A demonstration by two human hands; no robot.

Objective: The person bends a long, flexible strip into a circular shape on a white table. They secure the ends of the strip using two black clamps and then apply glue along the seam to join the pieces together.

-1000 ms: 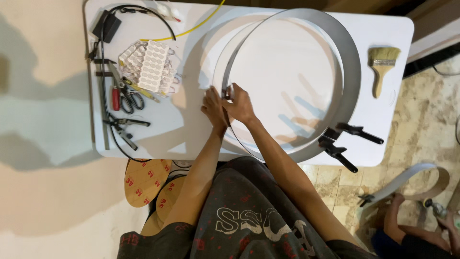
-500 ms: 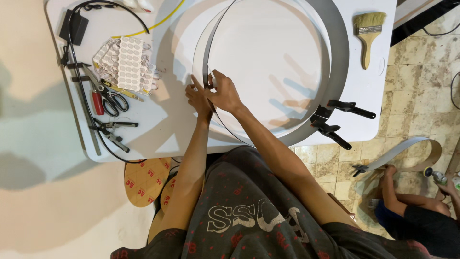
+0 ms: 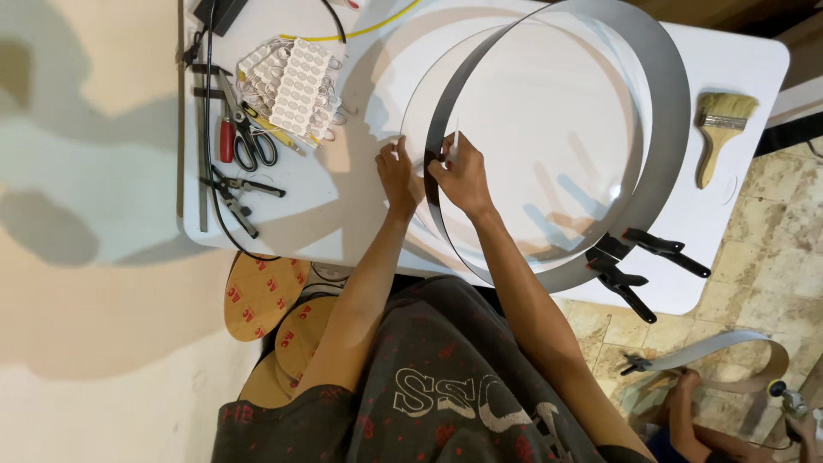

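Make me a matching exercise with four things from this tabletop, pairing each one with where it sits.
Things:
1. paintbrush
2. scissors
3. black clamps
4. right hand

Places:
A. gripping the near-right part of the metal band ring
B. on the near-left edge of the ring, beside the left hand
C. on the white table, right of the ring
D. on the table's left side, next to the pile of white LED modules

Pairs: 1-C, 2-D, 3-A, 4-B
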